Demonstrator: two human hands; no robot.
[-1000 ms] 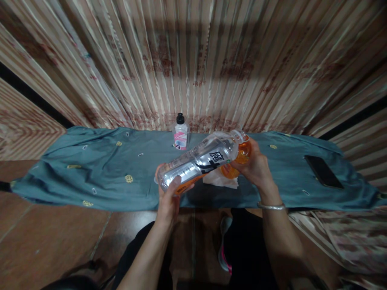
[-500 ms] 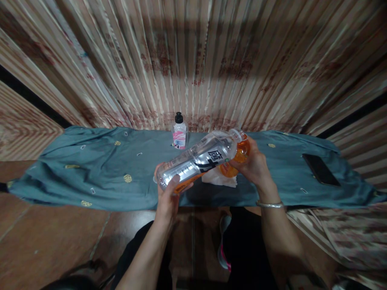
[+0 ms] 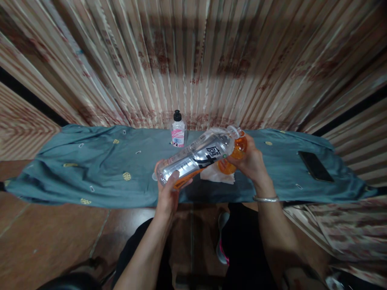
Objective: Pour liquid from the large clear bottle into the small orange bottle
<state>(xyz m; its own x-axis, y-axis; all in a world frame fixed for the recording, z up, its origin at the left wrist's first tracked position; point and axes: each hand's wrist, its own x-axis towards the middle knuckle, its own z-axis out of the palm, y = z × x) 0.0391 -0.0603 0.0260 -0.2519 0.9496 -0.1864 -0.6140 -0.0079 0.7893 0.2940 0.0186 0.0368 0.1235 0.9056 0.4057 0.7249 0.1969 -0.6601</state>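
Note:
My left hand (image 3: 169, 193) is closed around the lower end of a clear plastic drink bottle (image 3: 208, 151) with a silver and orange label and black lettering. This bottle is tilted, its uncapped neck up to the right. My right hand (image 3: 251, 159) grips a translucent orange bottle (image 3: 226, 166), partly hidden behind the clear one. The two necks overlap in view; whether they touch, I cannot tell. Beneath the orange bottle lies a white tissue or cloth (image 3: 216, 176). A small clear bottle with a pink label and black cap (image 3: 178, 131) stands upright behind them.
A blue-green patterned cloth (image 3: 99, 169) covers the narrow table. A dark phone (image 3: 316, 166) lies toward its right end. Pleated curtains (image 3: 181, 60) hang close behind and at both sides. A small whitish round object (image 3: 155, 176) shows just left of my left hand.
The view has shifted slightly, so everything sits a little higher and further left. Both hands keep their holds, and the bottles stay in nearly the same tilt.

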